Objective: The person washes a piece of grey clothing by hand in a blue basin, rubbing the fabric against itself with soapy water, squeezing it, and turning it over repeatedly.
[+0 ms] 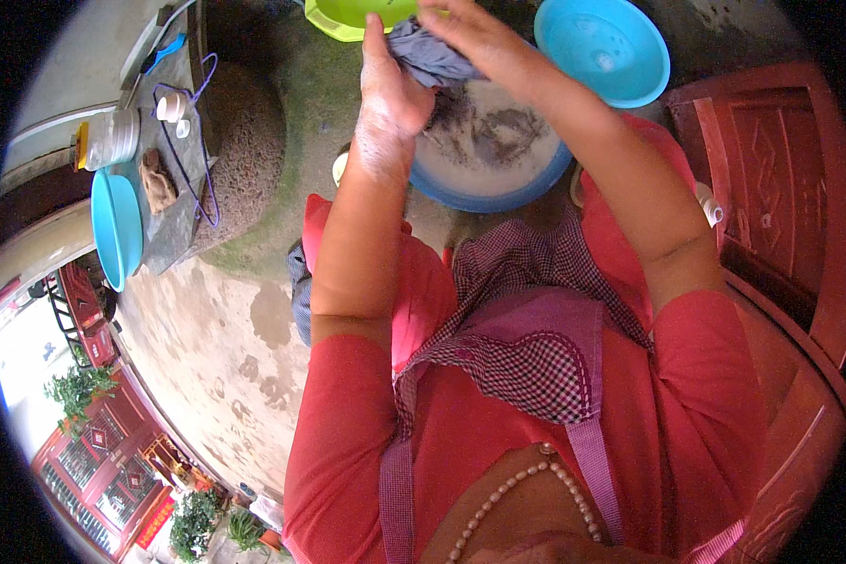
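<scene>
A wet grey-blue cloth (433, 53) is bunched between my two hands, above a blue basin (490, 202). My left hand (393, 88) has its thumb raised along the cloth's left side, and suds coat the wrist. The cloth hides most of its fingers. From the right, my right hand (476, 42) presses on the cloth with fingers stretched out. Cloudy, foamy water (458, 166) fills the basin, with dark fabric (511, 130) partly under it.
A light-blue basin (599, 53) with some water stands at far right, a lime-green basin (335, 28) beyond my left hand. Along the left, a stone ledge (173, 243) holds a purple hanger (215, 204), white caps (171, 107) and a turquoise basin (116, 225). A red wooden chair (768, 169) is at right.
</scene>
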{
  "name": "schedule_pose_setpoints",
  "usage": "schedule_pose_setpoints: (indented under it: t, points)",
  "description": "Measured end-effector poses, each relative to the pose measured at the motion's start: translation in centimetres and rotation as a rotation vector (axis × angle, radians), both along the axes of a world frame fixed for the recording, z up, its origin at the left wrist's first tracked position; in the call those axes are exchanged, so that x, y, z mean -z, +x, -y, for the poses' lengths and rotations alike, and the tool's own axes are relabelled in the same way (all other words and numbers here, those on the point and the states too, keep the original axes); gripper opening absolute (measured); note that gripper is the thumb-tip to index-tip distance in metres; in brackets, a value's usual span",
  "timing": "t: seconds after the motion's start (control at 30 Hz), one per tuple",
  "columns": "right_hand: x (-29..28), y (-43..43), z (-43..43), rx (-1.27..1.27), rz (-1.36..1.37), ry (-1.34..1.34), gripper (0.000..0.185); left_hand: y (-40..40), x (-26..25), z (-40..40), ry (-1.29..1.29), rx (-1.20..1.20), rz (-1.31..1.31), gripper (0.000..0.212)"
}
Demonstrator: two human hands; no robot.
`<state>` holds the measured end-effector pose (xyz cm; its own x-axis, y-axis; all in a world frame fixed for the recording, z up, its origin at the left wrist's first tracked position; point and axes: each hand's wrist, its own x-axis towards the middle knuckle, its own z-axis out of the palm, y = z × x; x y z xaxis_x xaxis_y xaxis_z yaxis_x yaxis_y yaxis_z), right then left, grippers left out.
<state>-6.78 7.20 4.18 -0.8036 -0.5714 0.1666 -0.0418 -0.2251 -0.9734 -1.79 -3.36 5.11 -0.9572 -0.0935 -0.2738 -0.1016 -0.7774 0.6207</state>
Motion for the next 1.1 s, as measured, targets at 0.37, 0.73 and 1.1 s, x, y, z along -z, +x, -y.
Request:
schedule_pose_setpoints:
  t: [0.37,0.73,1.1]
  points:
    - [6.1,-2.8,0.6,0.078,0.151,0.257,0.048,1.7,0.8,1.7,-0.237,0.088,0.318,0.061]
    - [30.7,0.0,-1.3,0.21,-0.201,1.414,0.056,3.6,1.8,4.4,-0.244,-0.274,0.234,0.037]
    - [39.2,-5.6,-6.3,0.366,0.562,0.847,0.036,1.1,0.5,1.8,-0.268,-0.128,0.178,0.028]
